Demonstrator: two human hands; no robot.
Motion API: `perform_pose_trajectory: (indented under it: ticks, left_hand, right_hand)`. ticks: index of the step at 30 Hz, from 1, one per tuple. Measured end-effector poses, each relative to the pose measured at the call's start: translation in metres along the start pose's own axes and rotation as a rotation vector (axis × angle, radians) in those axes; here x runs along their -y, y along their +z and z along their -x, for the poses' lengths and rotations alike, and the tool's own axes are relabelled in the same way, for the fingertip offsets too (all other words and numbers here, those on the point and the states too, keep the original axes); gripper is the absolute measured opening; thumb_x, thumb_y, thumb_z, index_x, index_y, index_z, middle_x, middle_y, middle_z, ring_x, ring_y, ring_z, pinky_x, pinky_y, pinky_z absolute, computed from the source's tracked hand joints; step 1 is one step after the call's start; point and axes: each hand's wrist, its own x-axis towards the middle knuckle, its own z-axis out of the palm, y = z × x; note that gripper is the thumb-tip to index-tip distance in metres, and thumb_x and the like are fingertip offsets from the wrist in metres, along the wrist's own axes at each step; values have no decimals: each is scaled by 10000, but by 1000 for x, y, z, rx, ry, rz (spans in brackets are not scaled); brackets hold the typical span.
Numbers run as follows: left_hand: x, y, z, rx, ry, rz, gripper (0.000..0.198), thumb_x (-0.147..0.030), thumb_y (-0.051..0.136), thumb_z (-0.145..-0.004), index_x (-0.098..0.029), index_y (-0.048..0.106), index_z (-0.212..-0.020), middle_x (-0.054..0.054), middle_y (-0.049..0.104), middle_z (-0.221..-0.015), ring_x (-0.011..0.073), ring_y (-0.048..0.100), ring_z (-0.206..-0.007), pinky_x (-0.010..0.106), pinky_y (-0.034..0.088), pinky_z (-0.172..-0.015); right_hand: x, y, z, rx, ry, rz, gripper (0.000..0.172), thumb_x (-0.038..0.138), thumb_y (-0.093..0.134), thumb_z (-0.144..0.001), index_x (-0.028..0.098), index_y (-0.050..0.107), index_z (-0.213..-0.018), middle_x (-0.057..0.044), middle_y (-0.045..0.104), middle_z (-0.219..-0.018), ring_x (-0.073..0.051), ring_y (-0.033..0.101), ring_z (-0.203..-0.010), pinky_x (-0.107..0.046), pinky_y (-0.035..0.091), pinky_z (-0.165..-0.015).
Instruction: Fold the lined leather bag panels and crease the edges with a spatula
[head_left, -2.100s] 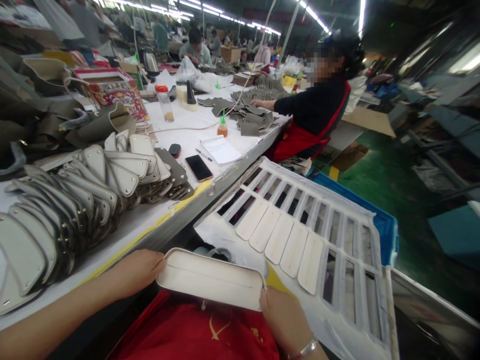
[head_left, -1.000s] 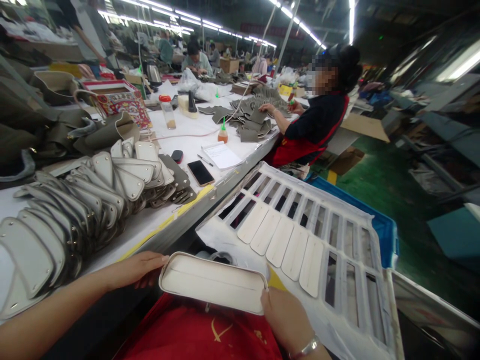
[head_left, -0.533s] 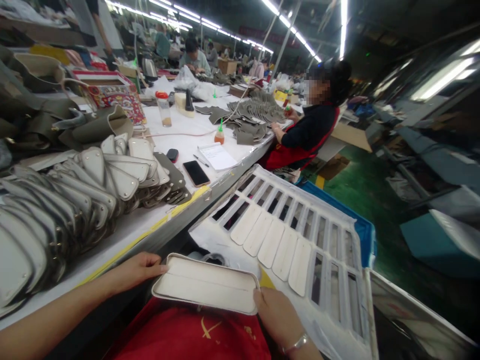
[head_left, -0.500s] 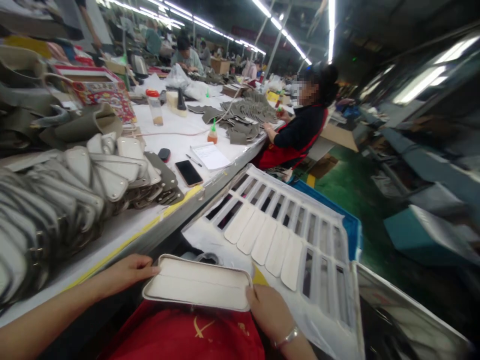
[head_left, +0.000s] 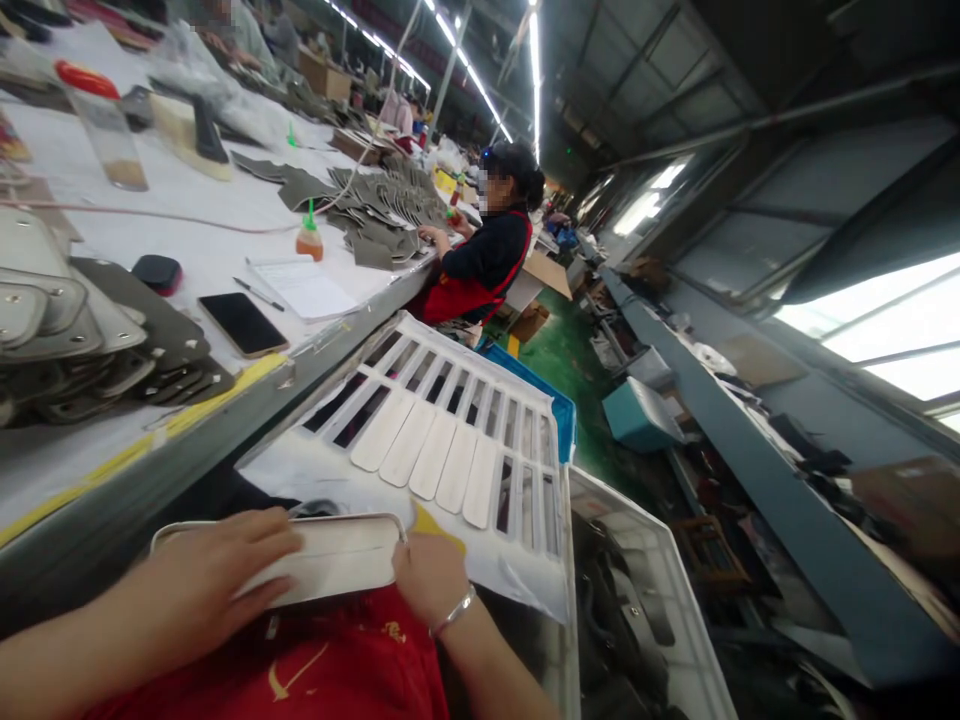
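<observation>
A pale oblong bag piece (head_left: 349, 560) with a raised dark-edged rim lies tilted over my lap, above the red apron (head_left: 345, 660). My right hand (head_left: 431, 580) grips its right end, thumb on the inner side. Across its left half lies my left hand (head_left: 225, 565), fingers stretched and apart, covering much of that surface. Just beyond stands a white slotted rack (head_left: 551, 420), where several pale rounded strips (head_left: 439, 455) rest side by side. A yellow piece (head_left: 435, 525) shows behind my right hand.
On the worktable at left lie stacked grey bag parts (head_left: 67, 310), a phone (head_left: 241, 322), a notepad (head_left: 307, 288) and a glue bottle (head_left: 309, 240). A co-worker (head_left: 487, 245) sits farther along. A white crate (head_left: 679, 570) holding dark pieces stands at right, a blue bin (head_left: 566, 420) behind the rack.
My left hand has moved from pinching the piece's left end to lying spread over its surface. My right hand keeps its end. The view has swung right.
</observation>
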Motion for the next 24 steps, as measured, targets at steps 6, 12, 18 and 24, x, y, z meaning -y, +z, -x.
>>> perform_pose_trajectory:
  ticks: [6, 12, 18, 24]
  left_hand:
    - [-45, 51, -50, 231, 292, -198, 613, -215, 528, -732, -263, 427, -1334, 83, 307, -1480, 300, 611, -979, 458, 490, -863]
    - [-31, 58, -54, 274, 313, -229, 631, -155, 471, -724, -233, 413, -1348, 96, 294, -1482, 299, 618, -963, 477, 509, -830]
    - [-32, 57, -53, 263, 299, -223, 648, -189, 511, -695, -246, 427, -1335, 87, 308, -1478, 287, 626, -918, 472, 516, -810]
    - [-40, 49, -51, 268, 265, -190, 632, -215, 531, -660, -234, 485, -1290, 80, 334, -1466, 304, 619, -927, 492, 506, -818]
  right_hand:
    - [3, 1, -5, 22, 21, 45, 404, 216, 275, -920, 128, 667, -880, -132, 691, -839, -249, 659, -801, -342, 494, -688]
    - [5, -1, -13, 65, -33, 93, 390, 213, 297, -910, 106, 668, -852, -146, 687, -825, -247, 658, -805, -325, 492, -686]
    - [-20, 6, -26, 336, -10, -435, 584, 400, 170, -952, 119, 591, -660, -73, 613, -584, -147, 600, -548, -269, 476, -595]
    - [-46, 28, -33, 571, 131, -1295, 485, 624, 540, -726, 140, 530, -717, 25, 555, -557, -73, 502, -389, -200, 396, -401]
